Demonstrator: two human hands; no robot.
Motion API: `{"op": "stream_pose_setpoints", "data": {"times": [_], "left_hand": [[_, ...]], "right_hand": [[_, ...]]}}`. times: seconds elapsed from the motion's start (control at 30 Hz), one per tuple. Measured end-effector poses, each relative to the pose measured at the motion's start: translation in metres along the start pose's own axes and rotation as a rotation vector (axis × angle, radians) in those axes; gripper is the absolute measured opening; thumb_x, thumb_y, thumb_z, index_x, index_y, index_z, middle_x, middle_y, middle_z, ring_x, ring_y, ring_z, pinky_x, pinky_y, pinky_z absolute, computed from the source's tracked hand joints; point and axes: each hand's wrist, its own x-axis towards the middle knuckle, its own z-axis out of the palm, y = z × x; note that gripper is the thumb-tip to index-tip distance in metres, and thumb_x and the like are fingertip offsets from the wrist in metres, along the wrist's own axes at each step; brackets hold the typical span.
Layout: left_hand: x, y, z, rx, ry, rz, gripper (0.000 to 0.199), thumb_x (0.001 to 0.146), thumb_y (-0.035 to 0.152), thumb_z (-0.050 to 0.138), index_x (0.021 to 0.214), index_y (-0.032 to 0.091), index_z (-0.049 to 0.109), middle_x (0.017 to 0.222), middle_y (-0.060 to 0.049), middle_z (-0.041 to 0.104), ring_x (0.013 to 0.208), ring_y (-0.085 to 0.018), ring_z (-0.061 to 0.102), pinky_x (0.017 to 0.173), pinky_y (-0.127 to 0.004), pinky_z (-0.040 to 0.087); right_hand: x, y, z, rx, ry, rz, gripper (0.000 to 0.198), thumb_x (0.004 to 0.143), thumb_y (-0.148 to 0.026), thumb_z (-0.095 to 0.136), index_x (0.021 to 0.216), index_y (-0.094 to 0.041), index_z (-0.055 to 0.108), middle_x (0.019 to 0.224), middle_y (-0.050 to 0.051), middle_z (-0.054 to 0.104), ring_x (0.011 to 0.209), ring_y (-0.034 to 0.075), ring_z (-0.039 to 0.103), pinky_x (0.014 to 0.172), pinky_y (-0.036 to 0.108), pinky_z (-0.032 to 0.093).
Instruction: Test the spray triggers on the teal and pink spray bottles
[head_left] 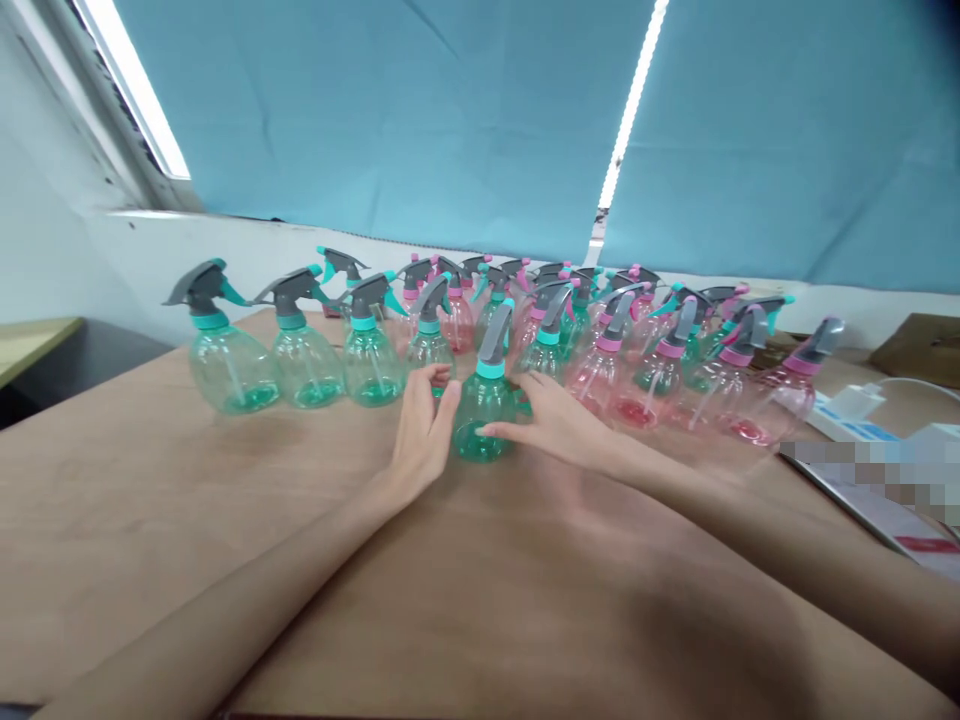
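Note:
A green spray bottle (484, 415) with a grey and turquoise trigger head stands upright on the table between my hands, in front of the rows. My right hand (559, 420) is round its right side, with the thumb across the front and the fingers partly hidden behind. Close against the left side is my left hand (424, 425), its thumb raised and its fingers loosely bent, apart from the thumb. Whether the left hand touches the bottle is hard to tell. Behind the left hand stands another green spray bottle (430, 348).
Several green spray bottles (232, 365) line up at the left of the wooden table (187, 540). Pink spray bottles (634, 385) stand at the right, with mixed rows behind. A power strip (855, 415) and a flat device (862, 500) lie at the right edge. A blue curtain (450, 130) hangs behind.

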Motion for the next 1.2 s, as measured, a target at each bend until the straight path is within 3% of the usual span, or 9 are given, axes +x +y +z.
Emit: {"op": "stream_pose_setpoints", "data": {"times": [0.17,0.37,0.53,0.83,1.2], "left_hand": [[0.003,-0.004,-0.002,0.053,-0.026,-0.045,0.027,0.096,0.04,0.036,0.105,0.018,0.05,0.105,-0.008,0.059,0.098,-0.021,0.056,0.09,-0.039,0.043],[0.001,-0.005,0.0,0.092,-0.09,-0.042,0.028,0.097,0.04,0.035,0.105,0.019,0.051,0.109,-0.008,0.06,0.101,-0.022,0.056,0.091,-0.037,0.042],[0.0,-0.006,0.001,0.112,-0.11,-0.041,0.03,0.097,0.042,0.033,0.106,0.019,0.05,0.111,-0.009,0.059,0.104,-0.022,0.055,0.091,-0.036,0.041],[0.0,-0.009,0.004,0.111,-0.085,-0.066,0.029,0.097,0.041,0.033,0.101,0.019,0.052,0.106,-0.008,0.06,0.101,-0.022,0.056,0.091,-0.037,0.041],[0.001,-0.011,0.003,0.097,-0.113,-0.061,0.031,0.097,0.042,0.031,0.1,0.019,0.052,0.103,-0.007,0.062,0.099,-0.022,0.058,0.09,-0.037,0.043]], "right_hand": [[0.011,0.006,0.002,-0.069,0.037,0.001,0.073,0.076,-0.059,0.062,0.131,-0.015,0.043,0.125,0.018,0.055,0.118,0.033,0.05,0.093,0.047,0.043],[0.014,-0.004,0.005,-0.202,0.101,0.041,0.066,0.077,-0.06,0.06,0.126,-0.017,0.046,0.121,0.017,0.057,0.114,0.036,0.053,0.087,0.049,0.046],[0.023,-0.013,0.004,-0.277,0.076,0.124,0.062,0.079,-0.055,0.059,0.121,-0.011,0.048,0.117,0.02,0.059,0.108,0.038,0.057,0.08,0.048,0.048],[0.042,-0.016,0.004,-0.247,0.04,0.213,0.066,0.08,-0.045,0.06,0.131,-0.009,0.039,0.123,0.022,0.055,0.106,0.039,0.059,0.082,0.049,0.047],[0.059,-0.014,0.008,-0.282,0.057,0.259,0.059,0.079,-0.047,0.062,0.122,-0.009,0.046,0.119,0.022,0.057,0.102,0.038,0.06,0.079,0.048,0.047]]}}
